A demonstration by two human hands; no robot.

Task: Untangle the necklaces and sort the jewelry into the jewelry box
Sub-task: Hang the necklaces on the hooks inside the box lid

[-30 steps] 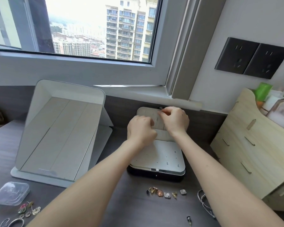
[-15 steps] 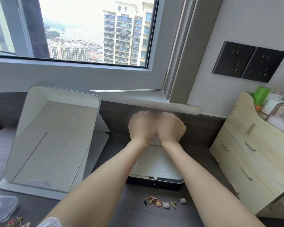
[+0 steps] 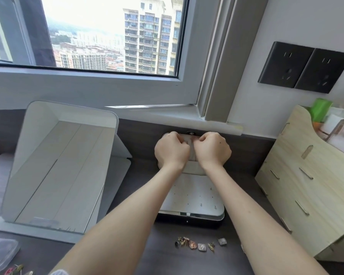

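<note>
White perforated padding lines the tray of the open jewelry box [image 3: 191,197], which sits on the dark desk [image 3: 187,262] with its lid [image 3: 192,150] standing upright against the wall. The left hand [image 3: 172,150] and right hand [image 3: 213,149] are side by side, slightly apart, both with fingers curled against the lid's upper inner face. Their backs hide whether they pinch anything. A row of small earrings [image 3: 201,244] lies on the desk just in front of the box, well short of the hands. A tilted mirror [image 3: 62,167] stands to the left and a wooden drawer organizer [image 3: 310,179] to the right.
</note>
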